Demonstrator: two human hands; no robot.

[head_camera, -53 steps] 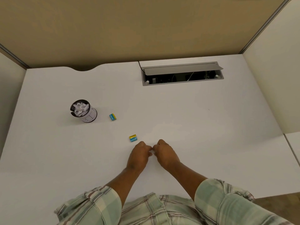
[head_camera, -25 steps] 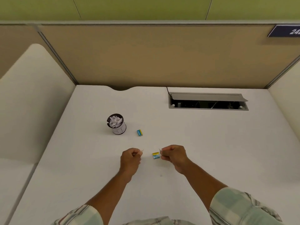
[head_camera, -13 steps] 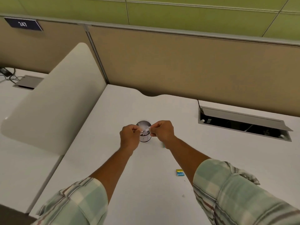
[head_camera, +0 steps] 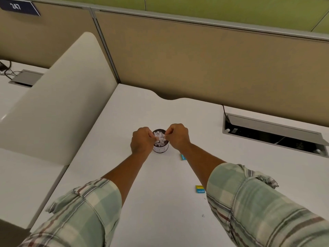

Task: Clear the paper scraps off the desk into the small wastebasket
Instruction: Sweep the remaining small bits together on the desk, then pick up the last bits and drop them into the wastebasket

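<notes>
A small round wastebasket (head_camera: 160,149), white with a dark rim, stands on the white desk (head_camera: 160,193). White paper scraps (head_camera: 159,139) heap up in its mouth. My left hand (head_camera: 142,140) and my right hand (head_camera: 178,135) hover on either side of the rim, fingertips pinched together just over the heap. Each pinch seems to hold a tiny white scrap, but the pieces blend with the pile. A tiny white fleck (head_camera: 203,215) lies on the desk near my right sleeve.
Two small blue-and-yellow erasers lie on the desk: one (head_camera: 182,157) beside my right wrist, another (head_camera: 200,189) by my right sleeve. An open cable tray (head_camera: 272,134) sits at the back right. A white divider panel (head_camera: 58,107) borders the desk on the left.
Both hands carried pinched bits of paper from the desk's front middle to above the wastebasket. My view swung left and came closer to the basket.
</notes>
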